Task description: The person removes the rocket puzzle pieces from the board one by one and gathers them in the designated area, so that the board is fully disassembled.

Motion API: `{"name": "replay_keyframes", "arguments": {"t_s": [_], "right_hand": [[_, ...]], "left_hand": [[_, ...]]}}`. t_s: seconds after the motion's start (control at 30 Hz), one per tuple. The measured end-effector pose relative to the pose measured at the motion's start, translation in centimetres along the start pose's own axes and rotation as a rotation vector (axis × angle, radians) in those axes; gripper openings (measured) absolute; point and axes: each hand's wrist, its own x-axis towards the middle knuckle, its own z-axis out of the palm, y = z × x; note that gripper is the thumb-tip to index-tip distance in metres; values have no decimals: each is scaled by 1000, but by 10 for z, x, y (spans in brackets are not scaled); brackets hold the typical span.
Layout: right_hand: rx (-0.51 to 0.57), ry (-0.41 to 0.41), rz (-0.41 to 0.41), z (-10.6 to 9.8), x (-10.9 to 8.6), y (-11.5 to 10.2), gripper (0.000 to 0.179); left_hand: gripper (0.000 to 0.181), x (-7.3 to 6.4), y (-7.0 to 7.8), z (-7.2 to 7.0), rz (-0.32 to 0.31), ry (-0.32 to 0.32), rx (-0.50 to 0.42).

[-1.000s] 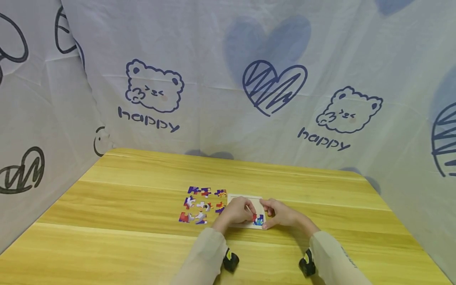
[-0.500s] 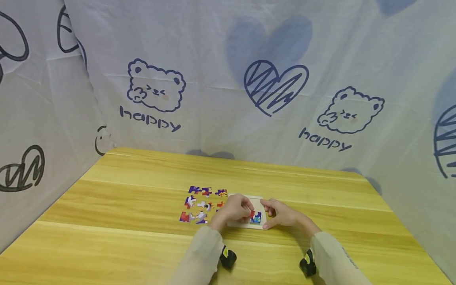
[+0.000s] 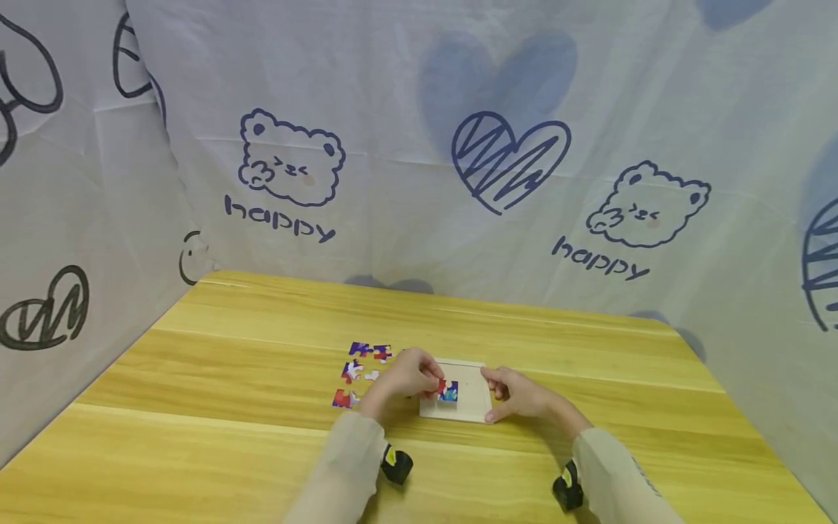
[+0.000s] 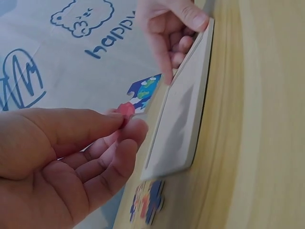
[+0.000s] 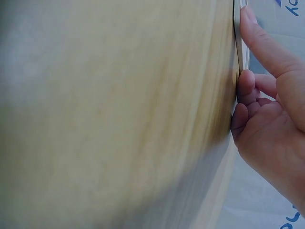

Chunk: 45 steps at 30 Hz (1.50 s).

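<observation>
My left hand (image 3: 406,377) pinches a jigsaw piece (image 3: 449,391) between thumb and fingertips, above the left part of a pale, shallow puzzle tray (image 3: 473,397). Blue, green and white print shows on the piece in the left wrist view, with a red corner (image 4: 126,109) at the fingertips. My right hand (image 3: 524,394) holds the tray by its right side, the thumb at the near corner and the index finger towards the far one. That hand's other fingers (image 5: 246,86) are bent against the tray's edge in the right wrist view.
Several loose jigsaw pieces (image 3: 342,398) lie on the wood-grain table (image 3: 229,451) left of the tray, some hidden behind my left hand. A white printed cloth (image 3: 393,189) hangs behind the table, and another stretch of cloth (image 3: 85,182) hangs along the left.
My left hand has moved left across the tray with the jigsaw piece, baring the tray's middle and covering some loose pieces. The right hand stays at the tray's right side.
</observation>
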Motion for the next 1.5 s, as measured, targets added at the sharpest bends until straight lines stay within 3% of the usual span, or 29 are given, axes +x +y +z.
{"name": "replay_keyframes", "arguments": {"t_s": [0.03, 0.13, 0.43, 0.67, 1.0, 1.5], "right_hand": [[0, 3, 47, -1, -2, -11, 86], [-13, 1, 77, 0, -1, -12, 84], [-4, -14, 64, -1, -1, -8, 85], [-9, -13, 54, -2, -2, -6, 83], [-6, -16, 57, -3, -2, -6, 81], [-27, -16, 50, -4, -2, -4, 76]], "left_hand": [[6, -1, -1, -2, -5, 0, 3], [4, -4, -3, -7, -6, -1, 7], [8, -11, -9, -22, -30, 8, -55], [13, -17, -10, -32, -43, 31, -39], [9, -22, -15, -36, -125, 42, -42], [6, -20, -20, -35, -151, 32, 5]]}}
